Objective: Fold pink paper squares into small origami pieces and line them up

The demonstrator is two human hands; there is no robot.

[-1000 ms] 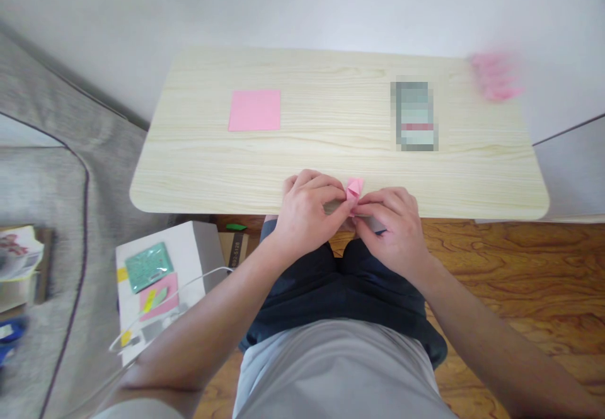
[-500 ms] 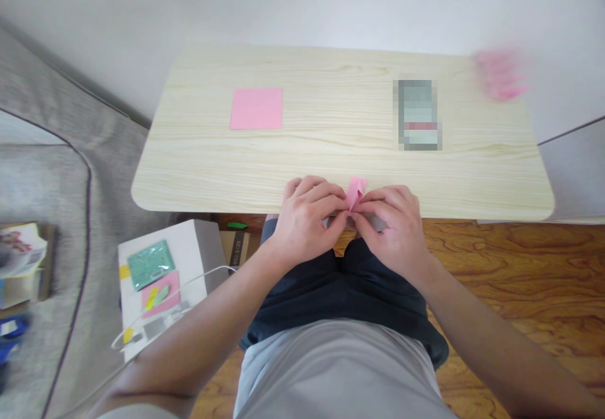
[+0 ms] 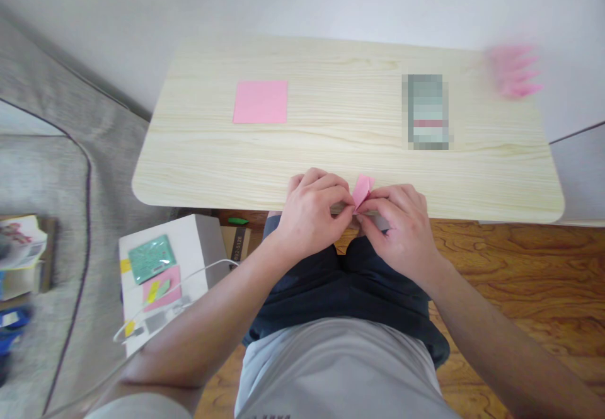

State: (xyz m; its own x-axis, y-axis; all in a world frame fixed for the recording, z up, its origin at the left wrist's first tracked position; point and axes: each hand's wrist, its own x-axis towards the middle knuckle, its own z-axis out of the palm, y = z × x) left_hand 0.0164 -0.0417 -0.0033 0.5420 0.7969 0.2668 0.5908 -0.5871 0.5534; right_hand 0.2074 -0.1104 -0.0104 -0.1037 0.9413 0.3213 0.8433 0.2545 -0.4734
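Observation:
A small piece of folded pink paper (image 3: 363, 188) is pinched between my two hands at the table's front edge. My left hand (image 3: 316, 210) grips its lower left side with thumb and forefinger. From the other side, my right hand (image 3: 401, 227) holds the same paper between thumb and fingertips. The paper stands tilted, its upper end showing above the fingers and its lower end mostly hidden by them. Farther back on the pale wooden table (image 3: 331, 135) lies a flat pink sheet (image 3: 260, 102).
A pixelated rectangular object (image 3: 428, 112) lies on the table at the right. Blurred pink folded pieces (image 3: 516, 71) sit at the back right corner. Left below the table, a white box (image 3: 198, 242) carries a green packet (image 3: 151, 259), pink paper and a white cable.
The folded paper has tilted a little more to the right, and its faces show differently between the fingertips. Both hands keep their pinch. The whole view has shifted slightly.

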